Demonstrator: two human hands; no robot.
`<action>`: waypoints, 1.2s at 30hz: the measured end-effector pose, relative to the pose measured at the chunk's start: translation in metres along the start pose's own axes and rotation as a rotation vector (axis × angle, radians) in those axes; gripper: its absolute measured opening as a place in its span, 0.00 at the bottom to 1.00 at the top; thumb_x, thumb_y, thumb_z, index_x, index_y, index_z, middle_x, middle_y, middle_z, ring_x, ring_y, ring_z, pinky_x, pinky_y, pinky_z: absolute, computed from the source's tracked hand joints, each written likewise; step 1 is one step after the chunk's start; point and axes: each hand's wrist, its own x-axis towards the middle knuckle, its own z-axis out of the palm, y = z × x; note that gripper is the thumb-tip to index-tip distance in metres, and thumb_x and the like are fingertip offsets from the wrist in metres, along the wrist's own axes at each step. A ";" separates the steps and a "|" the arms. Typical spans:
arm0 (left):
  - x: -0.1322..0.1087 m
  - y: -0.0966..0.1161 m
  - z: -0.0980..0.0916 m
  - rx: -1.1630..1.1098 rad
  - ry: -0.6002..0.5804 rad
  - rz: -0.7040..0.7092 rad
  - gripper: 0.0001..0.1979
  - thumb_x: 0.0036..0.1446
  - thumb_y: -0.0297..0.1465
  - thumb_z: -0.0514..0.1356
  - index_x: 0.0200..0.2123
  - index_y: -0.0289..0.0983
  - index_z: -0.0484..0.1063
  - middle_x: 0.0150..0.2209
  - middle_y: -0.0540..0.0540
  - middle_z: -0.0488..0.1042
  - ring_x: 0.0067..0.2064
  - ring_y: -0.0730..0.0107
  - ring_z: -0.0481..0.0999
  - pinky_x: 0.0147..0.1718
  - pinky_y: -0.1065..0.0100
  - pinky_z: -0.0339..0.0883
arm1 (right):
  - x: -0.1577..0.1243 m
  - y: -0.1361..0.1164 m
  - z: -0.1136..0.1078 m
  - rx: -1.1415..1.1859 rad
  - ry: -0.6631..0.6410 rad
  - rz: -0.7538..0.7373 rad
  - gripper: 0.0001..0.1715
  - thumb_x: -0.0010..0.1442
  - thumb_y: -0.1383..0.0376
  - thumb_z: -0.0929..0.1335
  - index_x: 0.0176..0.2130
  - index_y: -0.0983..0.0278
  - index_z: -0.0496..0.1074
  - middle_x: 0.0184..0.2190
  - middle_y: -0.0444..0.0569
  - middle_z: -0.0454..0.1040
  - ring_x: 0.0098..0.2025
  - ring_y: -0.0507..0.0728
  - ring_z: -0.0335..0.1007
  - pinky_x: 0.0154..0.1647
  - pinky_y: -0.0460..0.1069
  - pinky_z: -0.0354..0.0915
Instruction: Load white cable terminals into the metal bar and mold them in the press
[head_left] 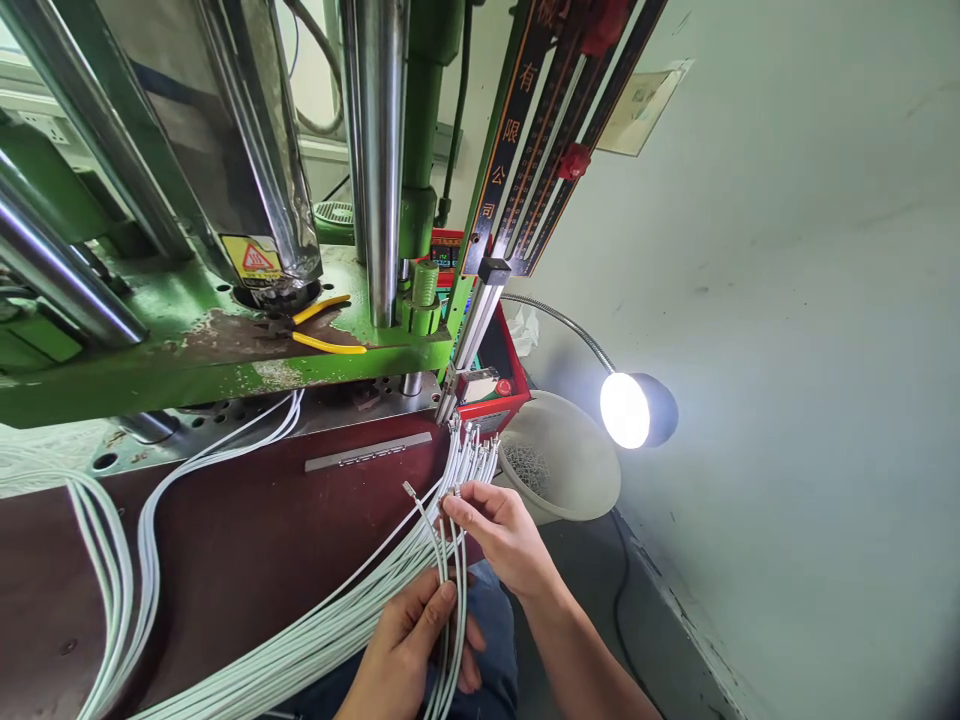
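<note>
Several white cables [459, 640] run up through my left hand [420, 630], whose thumb and fingers are closed around them. Higher up, my right hand [499, 525] pinches the ends of these cables near their small metal connectors. One cable end with a connector [409, 489] sticks out to the left of my right fingers. Behind and beside both hands lies a large bundle of white cables [330, 625], its connector ends gathered near the red control box [495, 405].
A green press machine [225, 375] stands ahead, with yellow-handled pliers [322, 328] on its ledge. A metal strip [367, 452] lies on the dark red tabletop [247, 540]. To the right are a white bin [577, 460] with scraps inside, a lit lamp [626, 410] and a wall.
</note>
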 end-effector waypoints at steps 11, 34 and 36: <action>-0.001 0.002 0.000 0.045 -0.033 0.011 0.25 0.59 0.51 0.53 0.26 0.35 0.70 0.18 0.48 0.72 0.17 0.73 0.67 0.21 0.71 0.56 | -0.002 0.001 0.001 0.211 -0.154 0.069 0.24 0.56 0.49 0.70 0.27 0.67 0.68 0.20 0.41 0.66 0.18 0.46 0.56 0.16 0.43 0.52; 0.023 -0.001 -0.003 -0.229 -0.034 0.037 0.23 0.51 0.50 0.61 0.25 0.34 0.74 0.19 0.45 0.73 0.20 0.69 0.70 0.23 0.68 0.64 | 0.031 -0.022 -0.001 -0.488 -0.651 -0.242 0.18 0.62 0.58 0.67 0.49 0.61 0.75 0.42 0.49 0.79 0.42 0.54 0.75 0.45 0.48 0.68; 0.020 0.006 -0.006 -0.210 -0.003 0.110 0.22 0.53 0.48 0.62 0.20 0.34 0.74 0.20 0.44 0.73 0.26 0.65 0.73 0.30 0.65 0.67 | 0.031 -0.030 0.002 -0.628 -0.718 -0.264 0.19 0.63 0.58 0.66 0.52 0.60 0.74 0.43 0.48 0.79 0.43 0.55 0.75 0.45 0.47 0.67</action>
